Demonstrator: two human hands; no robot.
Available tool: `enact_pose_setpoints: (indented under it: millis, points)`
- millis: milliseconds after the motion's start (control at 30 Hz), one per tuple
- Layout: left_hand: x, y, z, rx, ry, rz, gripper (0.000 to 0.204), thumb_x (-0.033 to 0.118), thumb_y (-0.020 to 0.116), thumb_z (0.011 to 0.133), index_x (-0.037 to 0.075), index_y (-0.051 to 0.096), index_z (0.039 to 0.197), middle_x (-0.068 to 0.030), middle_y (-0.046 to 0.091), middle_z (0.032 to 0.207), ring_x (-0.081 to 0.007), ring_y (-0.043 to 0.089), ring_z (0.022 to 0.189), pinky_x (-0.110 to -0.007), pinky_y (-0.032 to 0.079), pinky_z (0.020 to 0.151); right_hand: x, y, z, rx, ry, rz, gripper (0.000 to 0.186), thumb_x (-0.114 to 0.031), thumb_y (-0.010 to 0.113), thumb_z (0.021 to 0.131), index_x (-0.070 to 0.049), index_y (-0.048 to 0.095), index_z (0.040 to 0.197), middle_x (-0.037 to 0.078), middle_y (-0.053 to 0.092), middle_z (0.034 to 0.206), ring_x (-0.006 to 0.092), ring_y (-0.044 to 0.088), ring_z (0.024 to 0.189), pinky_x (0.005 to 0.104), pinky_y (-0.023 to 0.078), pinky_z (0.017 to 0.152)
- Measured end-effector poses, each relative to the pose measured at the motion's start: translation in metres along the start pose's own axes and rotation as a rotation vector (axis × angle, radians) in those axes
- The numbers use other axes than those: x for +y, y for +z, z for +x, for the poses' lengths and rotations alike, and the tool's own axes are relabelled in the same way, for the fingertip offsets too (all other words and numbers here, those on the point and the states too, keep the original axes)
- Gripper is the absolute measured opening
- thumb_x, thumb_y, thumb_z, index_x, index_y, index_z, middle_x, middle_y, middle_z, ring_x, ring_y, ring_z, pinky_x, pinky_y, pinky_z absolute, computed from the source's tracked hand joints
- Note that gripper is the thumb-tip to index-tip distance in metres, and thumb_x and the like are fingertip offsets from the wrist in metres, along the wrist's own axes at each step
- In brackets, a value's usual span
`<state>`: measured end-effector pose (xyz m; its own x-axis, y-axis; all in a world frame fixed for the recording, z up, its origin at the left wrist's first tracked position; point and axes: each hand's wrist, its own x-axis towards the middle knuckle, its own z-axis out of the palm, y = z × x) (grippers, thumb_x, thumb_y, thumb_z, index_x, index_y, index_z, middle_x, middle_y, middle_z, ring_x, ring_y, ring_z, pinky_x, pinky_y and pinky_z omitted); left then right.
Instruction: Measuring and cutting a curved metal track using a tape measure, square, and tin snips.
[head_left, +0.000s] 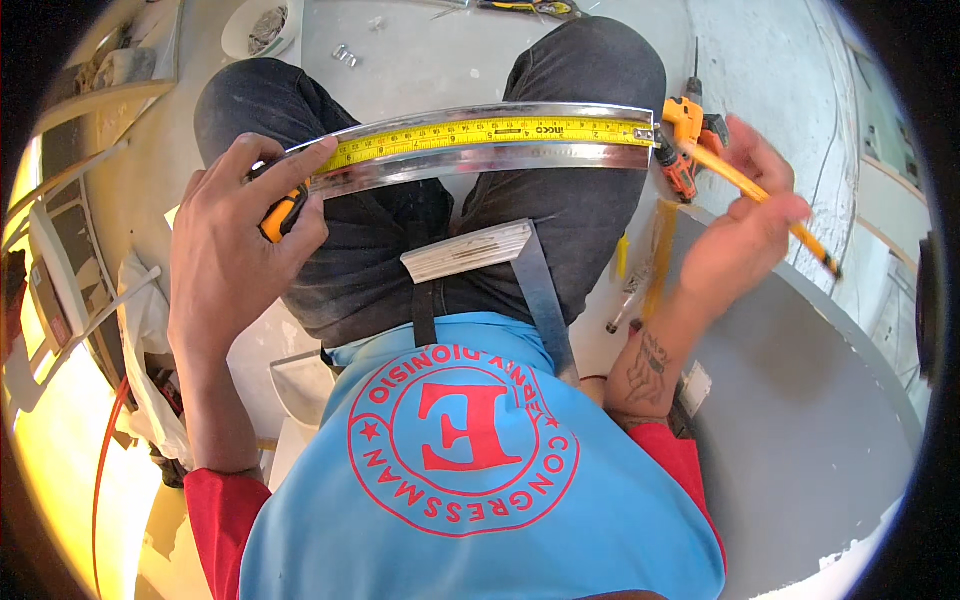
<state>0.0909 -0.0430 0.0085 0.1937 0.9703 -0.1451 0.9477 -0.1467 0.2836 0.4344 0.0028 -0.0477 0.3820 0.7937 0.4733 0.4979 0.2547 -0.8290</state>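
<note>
My left hand point(228, 225) is closed around an orange and black tape measure point(284, 216). Its yellow blade runs rightward along a shiny metal strip point(480, 160), which lies across my thighs. The blade's hooked end meets the strip's right end. My left thumb and fingers also press at the strip's left end. Off the strip's right end, my right hand point(738, 225) pinches a yellow-orange pencil point(722, 169), slanting with its upper-left end near the strip. On my lap rests a try square point(465, 253) with a pale grooved stock and a metal blade.
Orange and black power drills point(684, 125) lie beyond my right knee. A grey curved panel point(790, 370) stands at my right. A white bowl point(262, 28) with metal bits sits at the far left, small metal pieces point(344, 55) near it. Yellow-black hand tools point(530, 7) lie at the far edge.
</note>
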Motion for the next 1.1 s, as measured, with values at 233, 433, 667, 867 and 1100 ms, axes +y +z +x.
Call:
enact_pose_setpoints:
  millis: [233,433,667,867,1100]
  points:
    - [-0.003,0.001,-0.014,-0.064,0.057,-0.340,0.050,0.010,0.077,0.078,0.017,0.079,0.127,-0.0109,0.067,0.109,-0.0287,0.066,0.094,-0.041,0.053,0.089,-0.005,-0.029,-0.005,-0.033,0.002,0.063,0.076,-0.062,0.038,0.110,0.009,0.062,0.122,0.021,0.071,0.107,0.0195,0.067,0.085,0.0333,0.056,0.087]
    - [0.006,0.010,-0.054,-0.323,0.190,-0.526,0.079,0.007,0.082,0.072,0.007,0.062,0.149,-0.0162,0.063,0.122,-0.0347,0.060,0.110,-0.044,0.049,0.097,-0.007,-0.098,0.000,0.032,0.032,0.030,0.071,-0.055,0.048,0.110,0.009,0.055,0.141,0.024,0.070,0.115,0.0265,0.068,0.096,0.0393,0.054,0.094]
    - [-0.011,0.052,-0.129,-0.232,-0.101,-0.464,0.097,0.008,0.086,0.074,0.007,0.044,0.161,-0.0149,0.062,0.119,-0.0352,0.056,0.109,-0.044,0.044,0.102,-0.016,-0.093,-0.099,-0.602,0.543,-0.452,0.039,-0.036,0.073,0.101,0.000,0.061,0.111,0.014,0.069,0.096,0.0232,0.068,0.090,0.0378,0.055,0.082]
    - [-0.007,0.102,-0.140,-0.197,-0.017,-0.256,0.097,0.033,0.090,0.078,0.008,0.045,0.160,-0.0163,0.051,0.143,-0.0352,0.047,0.128,-0.049,0.034,0.114,-0.019,-0.108,-0.189,-0.676,0.248,-0.558,0.046,-0.028,0.092,0.084,-0.003,0.057,0.098,0.011,0.058,0.082,0.0266,0.061,0.076,0.0381,0.051,0.072]
    - [0.023,0.074,-0.083,-0.041,0.214,-0.603,0.106,0.056,0.087,0.077,0.006,0.044,0.161,-0.0220,0.053,0.146,-0.0400,0.051,0.130,-0.049,0.042,0.111,-0.018,-0.140,-0.170,-0.434,-0.078,-0.416,0.063,-0.043,0.102,0.067,-0.008,0.054,0.089,0.004,0.047,0.068,0.0208,0.048,0.054,0.0330,0.038,0.049]
